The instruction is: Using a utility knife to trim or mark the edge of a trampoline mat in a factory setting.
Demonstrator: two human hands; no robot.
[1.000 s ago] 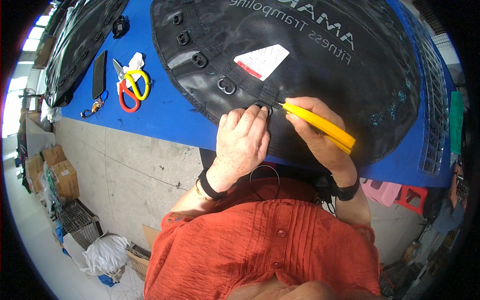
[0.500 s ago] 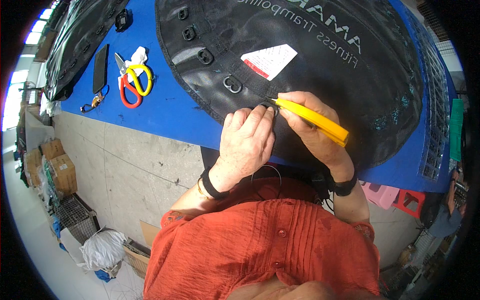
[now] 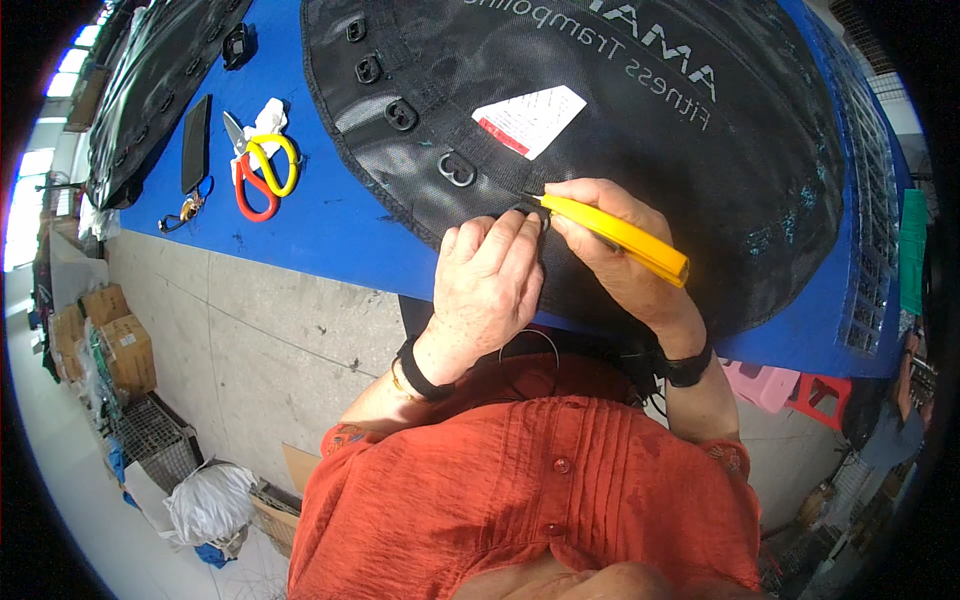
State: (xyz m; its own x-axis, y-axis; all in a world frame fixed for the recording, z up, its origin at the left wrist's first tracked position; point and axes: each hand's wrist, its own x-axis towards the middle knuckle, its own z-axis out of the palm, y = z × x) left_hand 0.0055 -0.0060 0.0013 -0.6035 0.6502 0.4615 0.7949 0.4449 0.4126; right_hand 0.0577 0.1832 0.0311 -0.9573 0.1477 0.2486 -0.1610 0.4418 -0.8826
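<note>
A round black mesh trampoline mat lies before me, with black plastic loops along its edge and a white-and-red label on top. My right hand grips a yellow utility knife, its thin dark tip meeting the mat close to my left fingertips. Closed around the mat's near edge, my left hand has its fingers pressed together beside a partly hidden dark loop. The thumb is out of sight.
Scissors with red and yellow handles lie on the blue table, beside a black phone-like slab. Another black mat is at far left. Cardboard boxes stand on the floor; pink and red stools are at right.
The mat and things on the table appear shifted slightly up and left in view. Both hands keep their hold, and the knife tip stays by my left fingers.
</note>
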